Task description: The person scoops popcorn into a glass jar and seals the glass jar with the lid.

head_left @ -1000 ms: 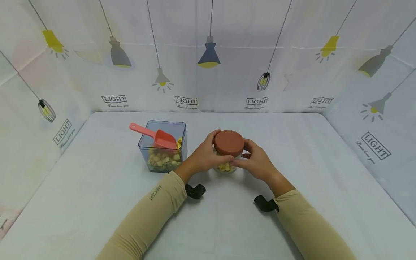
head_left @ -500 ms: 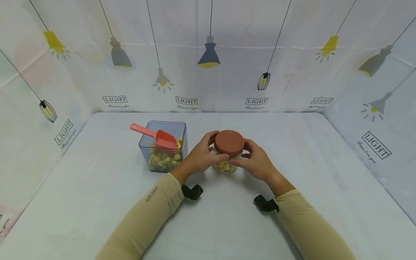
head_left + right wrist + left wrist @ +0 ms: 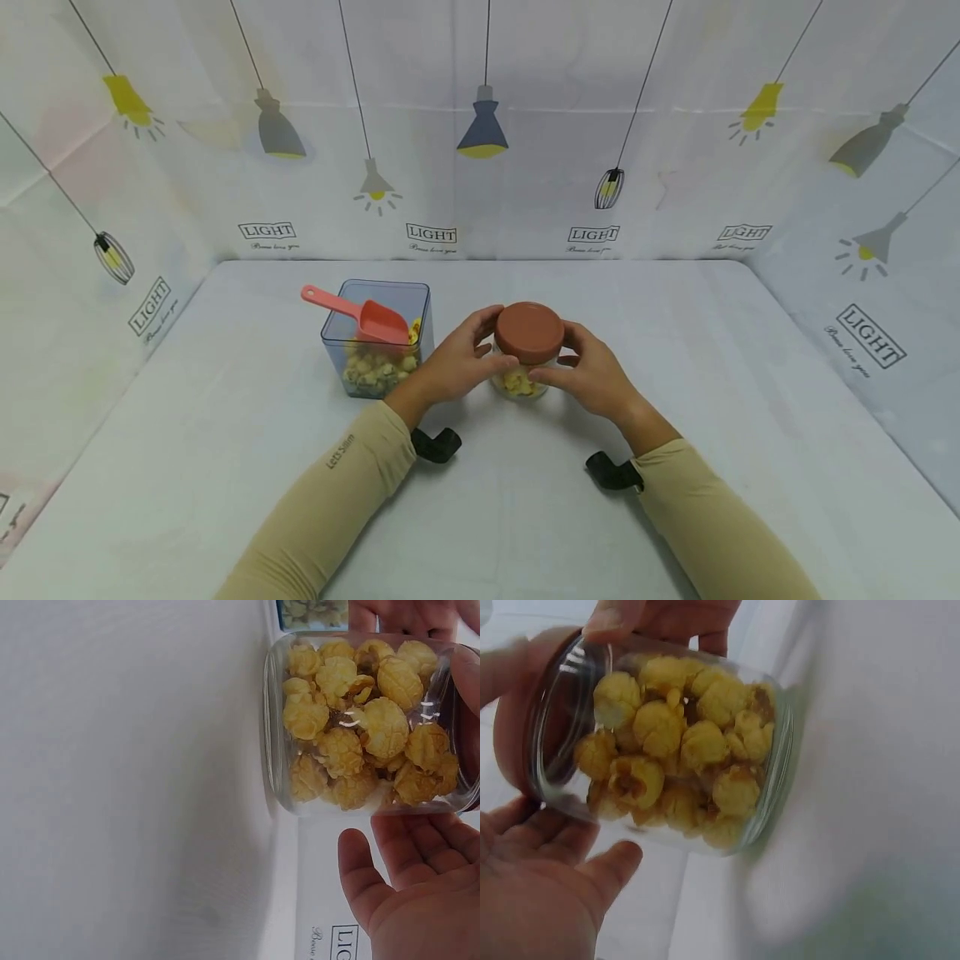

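Observation:
A clear jar (image 3: 519,383) of popcorn stands upright on the white cloth, with its brown-red lid (image 3: 529,332) on. My right hand (image 3: 597,372) holds the jar from the right, its thumb in front and its fingers behind by the lid. On the other side, my left hand (image 3: 462,357) is spread loosely around the jar with thumb and fingers apart. In the left wrist view, the popcorn (image 3: 671,739) shows through the glass and the left fingers (image 3: 551,834) lie near the lid. Popcorn (image 3: 360,724) also fills the right wrist view.
Left of the jar is a bluish clear square tub (image 3: 426,337) holding greenish-yellow popcorn (image 3: 378,371). A pink scoop (image 3: 378,321) leans in it, handle over the rim. White lamp-printed fabric (image 3: 540,125) rises behind the table.
My left hand has drifted left, its fingers and thumb easing away from the jar. The right hand and jar stay where they were.

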The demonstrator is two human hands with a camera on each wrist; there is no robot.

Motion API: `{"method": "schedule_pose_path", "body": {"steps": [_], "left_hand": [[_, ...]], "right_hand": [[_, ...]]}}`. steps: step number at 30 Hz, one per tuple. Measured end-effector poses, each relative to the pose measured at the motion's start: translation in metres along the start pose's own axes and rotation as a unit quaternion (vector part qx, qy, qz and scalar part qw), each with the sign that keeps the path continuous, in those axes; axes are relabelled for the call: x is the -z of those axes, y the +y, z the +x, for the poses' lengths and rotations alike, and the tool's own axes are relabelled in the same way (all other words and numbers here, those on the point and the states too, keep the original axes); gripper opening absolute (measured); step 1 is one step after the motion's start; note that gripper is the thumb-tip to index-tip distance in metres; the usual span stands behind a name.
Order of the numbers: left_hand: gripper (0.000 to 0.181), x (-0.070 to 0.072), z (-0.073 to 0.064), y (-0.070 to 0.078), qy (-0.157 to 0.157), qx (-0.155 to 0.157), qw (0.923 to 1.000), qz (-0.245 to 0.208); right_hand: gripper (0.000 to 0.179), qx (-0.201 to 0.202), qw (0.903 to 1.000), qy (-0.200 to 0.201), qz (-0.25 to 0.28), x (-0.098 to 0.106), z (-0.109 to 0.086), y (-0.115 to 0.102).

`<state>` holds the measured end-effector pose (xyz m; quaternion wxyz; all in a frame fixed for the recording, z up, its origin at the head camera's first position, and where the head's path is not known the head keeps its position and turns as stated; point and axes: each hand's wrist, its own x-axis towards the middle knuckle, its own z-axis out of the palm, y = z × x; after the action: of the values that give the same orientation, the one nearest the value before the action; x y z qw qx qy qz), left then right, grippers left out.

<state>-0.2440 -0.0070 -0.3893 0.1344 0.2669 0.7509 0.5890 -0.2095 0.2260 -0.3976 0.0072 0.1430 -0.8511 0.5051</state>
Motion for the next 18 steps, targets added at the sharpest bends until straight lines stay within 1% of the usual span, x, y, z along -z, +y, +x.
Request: {"method": "schedule_pose_path", "body": {"steps": [2,4,6,8,10,13,18], "left_hand": [[0.087,-0.0036,0.0013,0.0021,0.013,0.007,0.9999,0.008],[0.092,-0.0073,0.0027,0.0042,0.027,0.013,0.9991,0.028],[0.094,-0.0099,0.0037,0.0058,0.039,0.018,0.9977,0.052],[0.094,-0.0111,0.0043,0.0069,0.046,0.020,0.9966,0.065],[0.093,-0.0105,0.0044,0.0066,0.046,0.021,0.9966,0.064],[0.090,-0.0074,0.0042,0.0046,0.041,0.022,0.9978,0.047],[0.083,-0.0020,0.0023,0.0035,0.019,0.012,0.9994,0.025]], "right_hand": [[0.081,-0.001,1.0000,0.001,-0.001,0.0000,0.0004,-0.0004],[0.080,-0.002,1.0000,0.002,-0.002,-0.0001,0.0008,-0.0011],[0.081,-0.003,1.0000,0.003,-0.003,-0.0005,0.0011,-0.0013],[0.081,-0.003,1.0000,0.002,-0.002,-0.0009,0.0013,-0.0010],[0.081,-0.003,1.0000,0.001,-0.003,-0.0015,0.0012,-0.0006],[0.081,-0.002,1.0000,0.002,-0.005,-0.0016,0.0010,-0.0004],[0.081,-0.002,0.9999,0.005,-0.009,-0.0011,0.0002,-0.0019]]}}
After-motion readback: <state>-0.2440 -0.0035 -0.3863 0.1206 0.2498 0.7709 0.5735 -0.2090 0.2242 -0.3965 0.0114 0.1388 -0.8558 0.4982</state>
